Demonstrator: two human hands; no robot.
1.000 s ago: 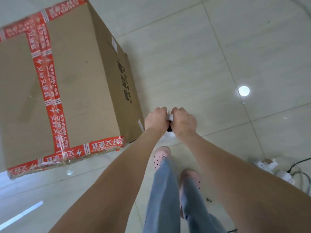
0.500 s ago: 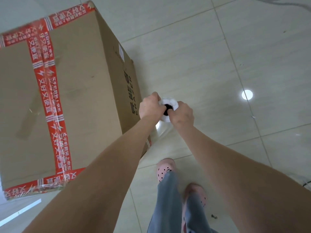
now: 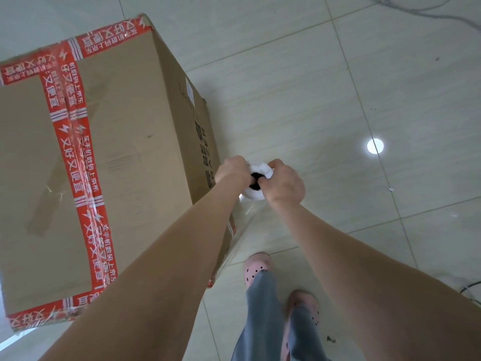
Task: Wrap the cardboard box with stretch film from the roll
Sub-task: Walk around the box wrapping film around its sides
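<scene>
two hands on the roll (image 3: 253, 196) here: left hand (image 3: 233, 171) and right hand (image 3: 285, 185), fingers curled tight round its white top rim, right thumb at the dark core. the roll stands upright, long axis running down toward the floor (image 3: 338, 87), open end facing up at us, just beside the box's (image 3: 125, 157) printed side wall. the box is brown cardboard, a tall block, its top crossed with glossy red tape (image 3: 78, 157) in white lettering. thin clear film (image 3: 244, 222), shiny and wrinkled, stretches from the roll back to the box's near corner. the floor is smooth pale tile. a second ago the roll sat off that near corner; now it's further along the side, with more film drawn out behind.
</scene>
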